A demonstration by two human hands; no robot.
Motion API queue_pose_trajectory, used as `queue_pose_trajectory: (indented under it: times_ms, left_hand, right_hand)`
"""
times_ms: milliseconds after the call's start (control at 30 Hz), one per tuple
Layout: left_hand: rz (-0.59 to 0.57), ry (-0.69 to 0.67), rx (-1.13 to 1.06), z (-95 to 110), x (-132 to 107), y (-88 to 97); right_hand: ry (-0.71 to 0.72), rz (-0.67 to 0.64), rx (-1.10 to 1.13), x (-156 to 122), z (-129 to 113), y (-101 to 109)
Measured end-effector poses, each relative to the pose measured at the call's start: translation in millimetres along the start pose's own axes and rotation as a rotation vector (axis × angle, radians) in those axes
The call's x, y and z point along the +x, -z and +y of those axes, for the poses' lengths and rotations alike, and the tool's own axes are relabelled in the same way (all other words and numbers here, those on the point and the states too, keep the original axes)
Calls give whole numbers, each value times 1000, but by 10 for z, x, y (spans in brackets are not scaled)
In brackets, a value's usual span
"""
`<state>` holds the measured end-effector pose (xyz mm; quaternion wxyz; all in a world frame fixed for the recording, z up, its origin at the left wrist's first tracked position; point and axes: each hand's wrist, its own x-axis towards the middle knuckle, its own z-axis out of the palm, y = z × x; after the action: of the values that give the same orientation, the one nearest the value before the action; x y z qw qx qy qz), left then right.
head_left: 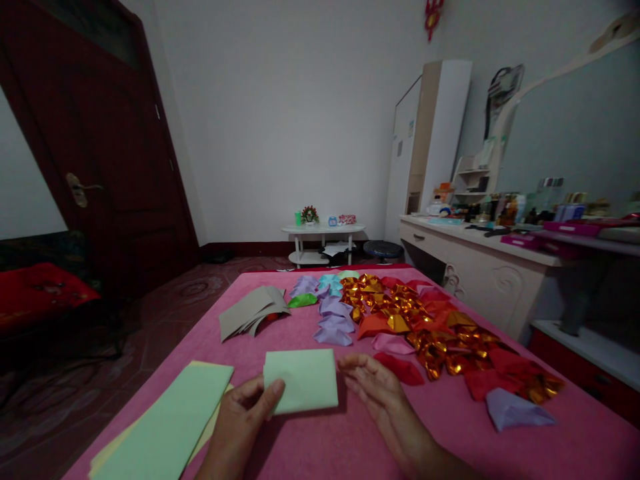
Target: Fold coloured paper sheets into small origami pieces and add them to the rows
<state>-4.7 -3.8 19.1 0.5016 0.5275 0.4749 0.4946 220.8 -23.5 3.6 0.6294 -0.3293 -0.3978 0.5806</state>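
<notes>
A folded sheet of pale green paper (304,381) is pinched at its left edge by my left hand (250,408), thumb on top and fingers behind. My right hand (380,393) hovers just past the paper's right edge, its fingers curved and apart, with nothing visible in it. At lower left, a stack of pale green paper sheets (165,423) lies over yellow sheets (103,460). Beyond my right hand sits a red folded paper shape (400,369), near a pink one (393,344).
On the pink table cover (320,453), a fanned stack of grey paper (250,310) lies at back left. Shiny gold folded papers (383,297) and lilac folded papers (334,321) spread across the back and right. A dressing table (470,247) stands beyond the right side.
</notes>
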Motion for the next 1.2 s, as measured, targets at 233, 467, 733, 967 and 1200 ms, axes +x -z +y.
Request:
queue_pose_trajectory:
  times_ms: [233,467,733,967,1200]
  left_hand:
    - [-58,-195,154,27,-55,-22]
    - [-127,-232,160,10,-79,-62]
    - [-26,-164,98,42,-72,-89]
    - [-13,-138,67,-10,-50,-61]
    - [-121,-124,32,3,-93,-85]
  right_hand:
    - [87,-164,-123,-82,34,-164]
    - [24,-97,-293,-111,13,-153]
    - [235,192,-442,-95,32,-94]
    - [159,118,-450,-100,39,-149]
    - [242,86,-533,-88,25,-124]
